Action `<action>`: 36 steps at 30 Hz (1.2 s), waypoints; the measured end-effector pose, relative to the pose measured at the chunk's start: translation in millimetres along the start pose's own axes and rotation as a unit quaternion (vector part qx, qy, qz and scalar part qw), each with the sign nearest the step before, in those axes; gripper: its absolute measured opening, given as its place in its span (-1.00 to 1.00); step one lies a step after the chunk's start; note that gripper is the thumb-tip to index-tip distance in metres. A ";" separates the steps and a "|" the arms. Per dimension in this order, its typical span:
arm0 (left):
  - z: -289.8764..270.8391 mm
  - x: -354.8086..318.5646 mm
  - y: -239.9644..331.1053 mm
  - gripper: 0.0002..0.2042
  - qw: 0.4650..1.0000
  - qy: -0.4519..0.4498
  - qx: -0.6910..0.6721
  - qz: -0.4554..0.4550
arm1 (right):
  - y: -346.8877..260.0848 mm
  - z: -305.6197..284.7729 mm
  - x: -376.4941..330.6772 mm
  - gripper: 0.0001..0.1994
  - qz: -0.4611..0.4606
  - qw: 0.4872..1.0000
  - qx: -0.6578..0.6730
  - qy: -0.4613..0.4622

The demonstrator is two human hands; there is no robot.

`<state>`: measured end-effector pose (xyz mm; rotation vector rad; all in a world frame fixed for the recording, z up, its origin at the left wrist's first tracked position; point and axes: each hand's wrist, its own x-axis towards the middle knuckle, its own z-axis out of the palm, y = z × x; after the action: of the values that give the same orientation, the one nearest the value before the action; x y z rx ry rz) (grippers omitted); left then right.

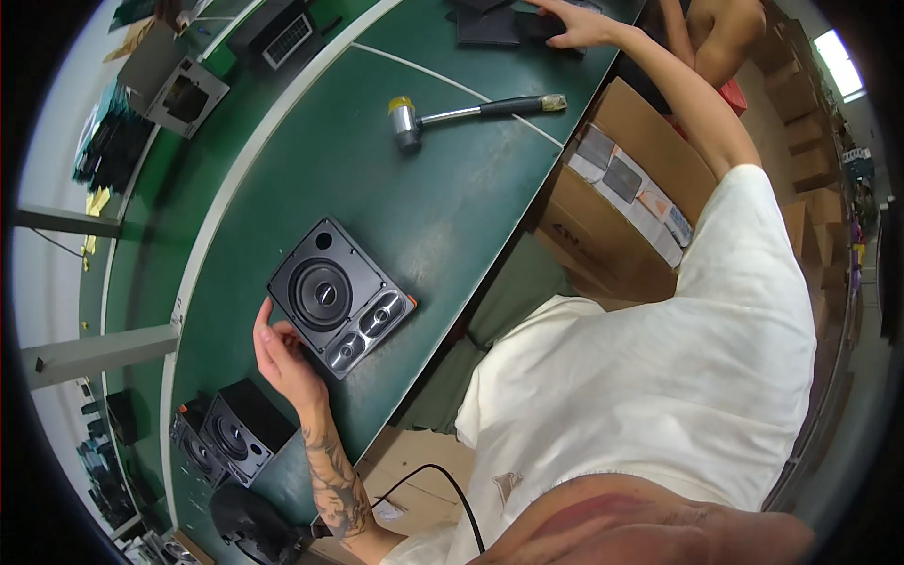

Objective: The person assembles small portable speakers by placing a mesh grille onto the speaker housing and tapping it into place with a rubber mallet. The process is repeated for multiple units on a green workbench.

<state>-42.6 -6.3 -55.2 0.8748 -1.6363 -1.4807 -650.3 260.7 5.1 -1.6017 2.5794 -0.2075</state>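
A black speaker front panel [337,296], with one large round cone and two small oval drivers, lies face up on the green table [443,207]. My left hand [282,358] rests against its near left corner, fingers curled on the edge. My right hand [576,26] is stretched far across the table and lies on a stack of dark flat pieces [508,24] at the far end. A mallet [461,113] with a metal head and black handle lies on the table between the two hands.
Two finished black speakers [231,435] stand at the near left of the table. An open cardboard box [626,202] of flat parts sits beside the table on the right. Grey metal frames [179,89] lie on the far left bench. A black cable [443,490] hangs near my body.
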 end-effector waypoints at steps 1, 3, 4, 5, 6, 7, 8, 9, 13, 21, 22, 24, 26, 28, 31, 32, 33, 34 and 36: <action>0.3 -1.9 -4.7 -0.53 1.000 -0.002 0.015 0.006 | -1.8 -1.0 -9.8 -0.22 -0.009 1.000 0.022 0.002; 3.3 -2.4 -7.4 -0.54 1.000 -0.011 0.004 0.009 | 4.5 -0.8 -15.2 -0.40 -0.099 0.995 0.030 0.002; 2.5 -2.5 -8.2 -0.54 1.000 -0.012 -0.002 0.007 | -9.7 1.6 -20.5 -0.43 -0.118 0.992 0.040 0.031; 1.5 -1.7 -7.6 -0.55 1.000 -0.011 -0.004 0.007 | -33.4 2.9 -28.5 -0.46 -0.139 0.987 0.054 0.062; 1.7 -2.1 -7.7 -0.55 1.000 -0.012 -0.010 0.006 | -47.7 3.3 -34.0 -0.49 -0.157 0.981 0.065 0.093; 3.3 -3.1 -3.7 -0.55 1.000 -0.014 0.002 0.001 | -53.3 11.6 -25.7 -0.37 -0.226 0.968 0.059 0.094; 4.2 -4.4 -3.2 -0.55 1.000 -0.011 0.004 0.002 | -56.6 14.3 -29.0 -0.44 -0.259 0.960 0.003 0.104; 4.8 -5.8 -3.8 -0.55 1.000 -0.009 0.006 0.002 | -60.6 17.3 -37.7 -0.43 -0.292 0.948 -0.052 0.114; 5.7 -3.4 -2.7 -0.55 1.000 -0.011 0.020 0.004 | -94.1 37.7 -54.3 -0.25 -0.309 0.948 -0.024 0.065; 2.8 -3.8 -2.5 -0.56 0.998 -0.010 0.057 -0.001 | -122.7 33.3 -61.3 -0.25 -0.126 0.984 0.116 -0.054; 2.4 -3.0 -3.0 -0.56 0.999 -0.010 0.051 -0.005 | -126.1 34.3 -59.9 -0.24 -0.105 0.985 0.121 -0.060; 4.4 -1.2 -4.5 -0.57 0.999 -0.012 0.044 -0.003 | -135.0 35.0 -55.4 -0.20 -0.062 0.987 0.129 -0.074; 6.5 0.1 -5.8 -0.57 0.999 -0.013 0.048 0.008 | -142.1 39.8 -48.3 -0.20 0.019 0.994 0.099 -0.041; 8.1 0.6 -4.6 -0.57 0.999 -0.009 0.045 0.007 | -164.0 42.7 -43.9 -0.32 0.054 0.998 0.026 0.024; 5.1 -5.8 -3.4 -0.57 0.998 -0.006 0.060 0.026 | -187.3 25.5 -32.3 -0.24 0.018 0.999 -0.017 -0.023; 3.2 -8.7 -2.3 -0.57 0.997 -0.002 0.069 0.034 | -184.0 24.3 -27.3 -0.11 -0.012 1.000 -0.005 -0.020; 5.4 -10.3 1.2 -0.57 0.997 -0.014 0.069 0.037 | -182.3 13.8 -27.8 -0.12 0.013 0.998 0.037 -0.040; 6.1 -16.1 7.2 -0.56 0.996 -0.014 0.077 0.036 | -190.3 2.3 -25.5 -0.13 0.026 0.994 0.085 -0.067; 15.6 -10.4 6.3 -0.51 0.996 -0.034 0.066 0.045 | -192.2 -13.6 -41.0 -0.14 0.041 0.990 0.132 -0.001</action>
<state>-51.3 11.0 -50.5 0.8177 -1.8180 -1.3659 -464.5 214.1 51.1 -1.3993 2.4835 -0.5164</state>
